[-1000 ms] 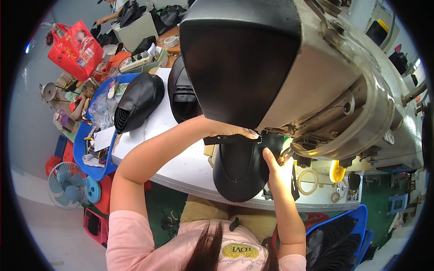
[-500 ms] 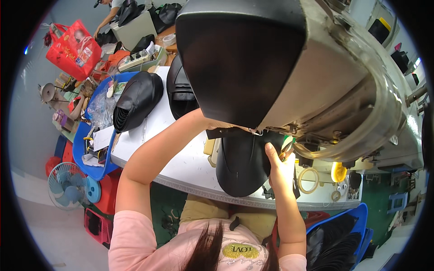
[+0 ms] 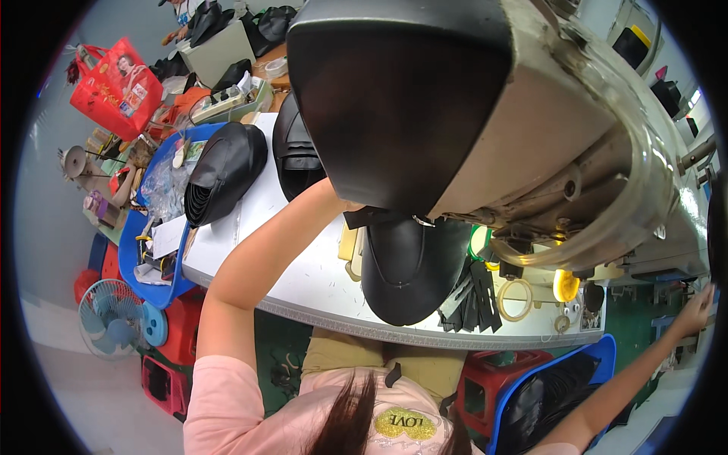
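Note:
A black leather shoe upper (image 3: 413, 280) lies under the head of a large sewing machine (image 3: 402, 106), its rounded end hanging toward the table's front edge. A curved seam line shows on it. My left hand (image 3: 346, 203) reaches in at the upper's far left side; the machine head hides its fingers. Out at the far right, my right hand (image 3: 693, 312) is off the upper, with its fingers curled near the dark right end of the machine. What those fingers hold, if anything, cannot be made out.
Black strips (image 3: 474, 299) and a tape roll (image 3: 516, 299) lie right of the upper. Stacked black uppers (image 3: 227, 171) sit on the white table's left side, beside blue trays (image 3: 140, 280). A blue bin (image 3: 607, 356) of black pieces stands lower right. Another person (image 3: 182, 15) is at far left.
My right hand has let go of the upper's right side and swung out to the far right of the machine. My left arm has hardly moved. The black strips are now uncovered.

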A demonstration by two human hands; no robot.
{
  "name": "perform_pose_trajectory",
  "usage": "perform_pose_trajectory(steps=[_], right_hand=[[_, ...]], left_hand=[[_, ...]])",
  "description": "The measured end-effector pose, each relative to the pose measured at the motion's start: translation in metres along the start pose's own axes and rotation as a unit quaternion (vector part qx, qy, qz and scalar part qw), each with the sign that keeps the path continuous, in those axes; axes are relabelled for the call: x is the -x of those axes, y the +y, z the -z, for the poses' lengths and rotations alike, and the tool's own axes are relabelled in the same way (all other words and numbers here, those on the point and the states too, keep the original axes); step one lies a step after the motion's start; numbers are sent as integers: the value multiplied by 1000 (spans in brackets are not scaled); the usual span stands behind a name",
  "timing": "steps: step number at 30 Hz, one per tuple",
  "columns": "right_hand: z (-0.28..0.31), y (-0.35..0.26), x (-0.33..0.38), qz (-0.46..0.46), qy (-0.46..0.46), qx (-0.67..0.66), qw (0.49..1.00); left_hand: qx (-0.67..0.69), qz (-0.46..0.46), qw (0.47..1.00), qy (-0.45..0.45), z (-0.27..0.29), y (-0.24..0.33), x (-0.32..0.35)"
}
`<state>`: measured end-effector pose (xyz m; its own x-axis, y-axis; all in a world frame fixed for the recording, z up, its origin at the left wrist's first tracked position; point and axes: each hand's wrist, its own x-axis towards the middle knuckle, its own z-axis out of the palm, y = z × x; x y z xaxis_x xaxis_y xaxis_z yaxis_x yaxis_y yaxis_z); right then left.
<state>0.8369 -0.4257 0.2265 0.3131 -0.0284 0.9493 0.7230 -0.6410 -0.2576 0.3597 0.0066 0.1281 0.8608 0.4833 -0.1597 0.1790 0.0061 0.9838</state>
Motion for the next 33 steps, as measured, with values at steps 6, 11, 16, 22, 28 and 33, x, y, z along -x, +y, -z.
perform_pose_trajectory(steps=[6,11,16,22,28,33], right_hand=[[-43,216,-131,-264,-322,-300,859],[-69,96,-120,-428,-327,-216,814],[-30,221,-103,-134,-283,-7,950],[9,-17,71,91,-98,103,986],[30,-158,202,127,-290,-153,936],[32,-157,202,95,-300,-167,934]], left_hand=[[23,-16,999,-29,2,-9,-1],[10,7,1000,-11,-4,-5,3],[23,-6,999,-42,-5,-7,-1],[25,-3,1000,-13,0,-8,5],[31,-9,999,-26,0,-12,-2],[30,-16,998,-44,-2,-21,-3]])
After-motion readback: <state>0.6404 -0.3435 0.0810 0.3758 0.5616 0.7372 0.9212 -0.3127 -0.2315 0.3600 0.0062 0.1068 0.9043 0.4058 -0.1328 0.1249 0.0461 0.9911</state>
